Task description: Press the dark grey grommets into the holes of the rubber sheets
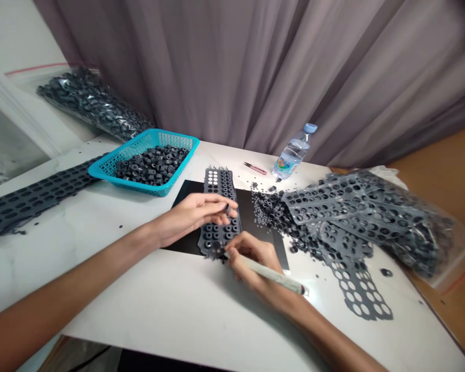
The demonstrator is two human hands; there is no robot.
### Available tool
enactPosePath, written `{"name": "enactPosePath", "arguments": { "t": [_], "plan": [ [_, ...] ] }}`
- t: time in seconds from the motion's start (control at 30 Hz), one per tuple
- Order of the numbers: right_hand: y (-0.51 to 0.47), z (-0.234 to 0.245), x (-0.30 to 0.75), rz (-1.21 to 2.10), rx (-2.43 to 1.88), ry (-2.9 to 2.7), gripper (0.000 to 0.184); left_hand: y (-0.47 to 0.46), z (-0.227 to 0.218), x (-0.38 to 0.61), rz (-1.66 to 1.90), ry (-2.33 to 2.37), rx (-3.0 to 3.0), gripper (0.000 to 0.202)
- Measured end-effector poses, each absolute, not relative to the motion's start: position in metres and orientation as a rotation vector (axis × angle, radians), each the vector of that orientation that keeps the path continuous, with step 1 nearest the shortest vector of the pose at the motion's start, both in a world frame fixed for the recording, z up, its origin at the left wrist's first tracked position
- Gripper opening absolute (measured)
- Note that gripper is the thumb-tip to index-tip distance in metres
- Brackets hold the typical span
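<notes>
My left hand pinches a small dark rubber ring between thumb and fingers, above a moulded rubber sheet. The sheet lies lengthwise on a black mat. Rows of round pieces still sit in much of it, and its far left part has open holes. In my right hand is a pale pen-like tool, its tip end at the sheet's near edge. The fingers partly cover that tip and the middle of the sheet.
A blue basket of loose rubber pieces stands left. Beside it lie another sheet and a filled bag. To the right are scattered pieces, punched sheets, pink-handled snips and a water bottle.
</notes>
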State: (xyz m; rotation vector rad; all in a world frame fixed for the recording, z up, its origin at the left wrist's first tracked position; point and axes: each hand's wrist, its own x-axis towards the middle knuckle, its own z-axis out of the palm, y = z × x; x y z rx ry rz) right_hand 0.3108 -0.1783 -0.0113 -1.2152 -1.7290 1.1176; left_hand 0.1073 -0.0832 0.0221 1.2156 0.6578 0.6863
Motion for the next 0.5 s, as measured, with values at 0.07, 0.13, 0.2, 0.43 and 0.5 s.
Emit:
{"name": "enactPosePath", "arguments": {
  "t": [0.07, 0.13, 0.2, 0.43, 0.5],
  "plan": [
    [-0.18, -0.011, 0.31, 1.152, -1.158, -1.778, 0.012, -0.06, 0.026, 0.137, 0.7, 0.624, 1.357, 0.028],
    [-0.182, -0.01, 0.309, 1.174, -1.142, -1.792, 0.011, -0.041, 0.028, 0.175, 0.699, 0.598, 1.6, 0.028],
    [-0.182, -0.007, 0.31, 1.212, -1.168, -1.766, 0.012, -0.029, 0.026, 0.208, 0.728, 0.627, 1.784, 0.025],
    [-0.179, -0.004, 0.311, 1.202, -1.294, -1.658, 0.011, -0.043, 0.027, 0.171, 0.797, 0.77, 1.995, 0.016],
    [-0.177, -0.007, 0.308, 1.182, -1.314, -1.622, 0.01, -0.061, 0.033, 0.132, 0.722, 0.838, 2.03, 0.017]
  ]
}}
